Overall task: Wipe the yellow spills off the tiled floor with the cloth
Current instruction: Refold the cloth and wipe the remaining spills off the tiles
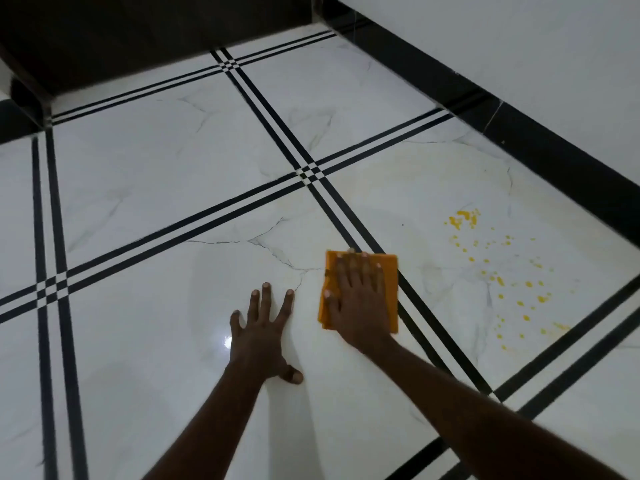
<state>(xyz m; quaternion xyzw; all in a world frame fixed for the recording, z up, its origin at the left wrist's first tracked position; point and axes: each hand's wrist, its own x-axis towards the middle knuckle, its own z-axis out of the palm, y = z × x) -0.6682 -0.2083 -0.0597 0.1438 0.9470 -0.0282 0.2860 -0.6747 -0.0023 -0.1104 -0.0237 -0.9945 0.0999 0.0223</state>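
Note:
A folded orange cloth (389,271) lies flat on the white marble-look tiled floor (156,188), beside a double black grout line. My right hand (360,299) presses down on the cloth with fingers straight and spread. My left hand (265,327) rests flat on the bare tile just left of the cloth, fingers spread, holding nothing. The yellow spills (502,271) are scattered drops and a larger splash (464,218) on the tile to the right of the cloth, across the black lines, and the cloth does not touch them.
A white wall with a black skirting band (540,143) runs along the right side. A dark piece of furniture or recess (138,32) borders the floor at the top left. Black double lines (304,173) cross the floor.

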